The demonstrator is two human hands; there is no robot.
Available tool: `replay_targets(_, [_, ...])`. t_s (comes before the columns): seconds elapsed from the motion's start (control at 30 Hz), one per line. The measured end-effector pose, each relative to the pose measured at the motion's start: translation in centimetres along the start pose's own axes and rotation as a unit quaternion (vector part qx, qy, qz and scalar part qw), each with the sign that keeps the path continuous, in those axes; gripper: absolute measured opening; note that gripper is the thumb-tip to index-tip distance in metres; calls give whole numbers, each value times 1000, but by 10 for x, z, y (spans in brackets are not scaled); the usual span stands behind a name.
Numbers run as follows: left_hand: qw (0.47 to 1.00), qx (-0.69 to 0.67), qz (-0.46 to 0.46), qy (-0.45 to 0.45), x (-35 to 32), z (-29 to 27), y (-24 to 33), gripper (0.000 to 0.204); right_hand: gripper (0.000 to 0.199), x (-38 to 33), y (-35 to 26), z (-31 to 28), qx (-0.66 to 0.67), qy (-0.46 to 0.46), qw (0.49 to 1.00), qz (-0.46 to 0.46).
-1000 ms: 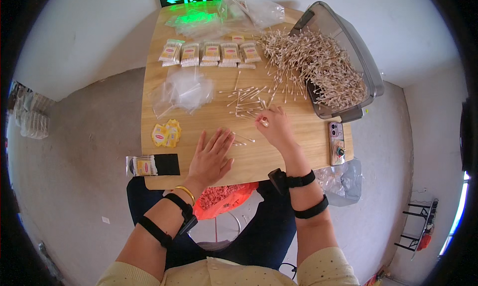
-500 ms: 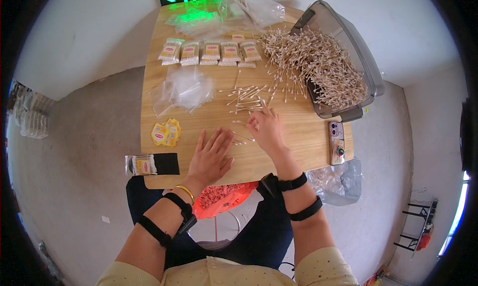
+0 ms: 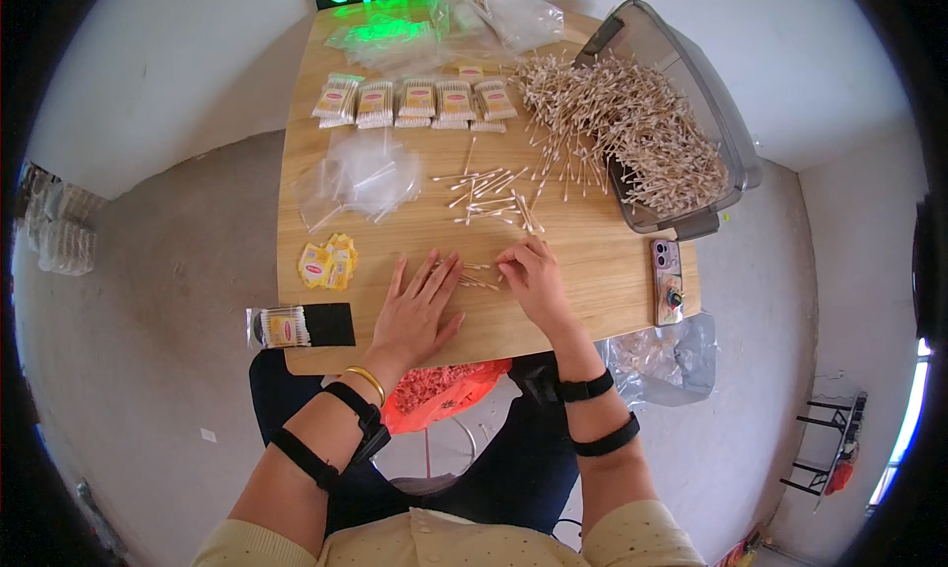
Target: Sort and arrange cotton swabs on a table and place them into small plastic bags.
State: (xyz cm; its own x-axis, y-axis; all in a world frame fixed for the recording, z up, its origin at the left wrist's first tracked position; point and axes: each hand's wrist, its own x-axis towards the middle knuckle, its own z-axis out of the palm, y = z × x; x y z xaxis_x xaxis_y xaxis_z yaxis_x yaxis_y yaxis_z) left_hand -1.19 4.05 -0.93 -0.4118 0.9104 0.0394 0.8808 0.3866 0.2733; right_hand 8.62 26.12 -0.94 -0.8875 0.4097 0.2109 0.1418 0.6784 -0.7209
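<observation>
My left hand (image 3: 423, 300) lies flat on the table with its fingers spread. Its fingertips cover the left ends of a small group of cotton swabs (image 3: 478, 283). At the right ends of that group, my right hand (image 3: 533, 283) has thumb and forefinger pinched together; whether a swab is between them cannot be made out. Beyond both hands lies a loose scatter of cotton swabs (image 3: 484, 197). A large heap of cotton swabs (image 3: 642, 137) spills from a tipped grey plastic bin (image 3: 736, 137) onto the table at the far right.
Packed swab bundles (image 3: 417, 100) stand in a row at the back. Clear bags (image 3: 370, 180) and yellow cards (image 3: 328, 261) lie left on the wooden table (image 3: 583, 271). A filled packet (image 3: 284, 327) overhangs the left edge. A phone (image 3: 668, 283) lies right; a red bag (image 3: 444, 394) hangs below.
My right hand has come nearer, down from the scattered swabs to the small group, still pinched. The swab it was at by the scatter now lies closer to the group. My left hand stays put.
</observation>
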Motion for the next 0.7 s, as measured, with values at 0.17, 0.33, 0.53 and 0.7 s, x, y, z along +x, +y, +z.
replay_targets(0.17, [1000, 11, 2, 7, -1, 1, -1, 77, 11, 0, 8, -21, -31, -6, 999, -43])
replay_targets(0.33, [1000, 13, 14, 13, -2, 3, -1, 74, 9, 22, 6, -11, -120, -6, 993, 9])
replay_targets(0.53, [1000, 17, 18, 7, -6, 1, -4, 72, 13, 50, -22, 22, -112, 41, 993, -23])
replay_targets(0.7, [1000, 4, 27, 6, -2, -3, 0, 71, 16, 54, 1, 14, -146, 81, 986, 28])
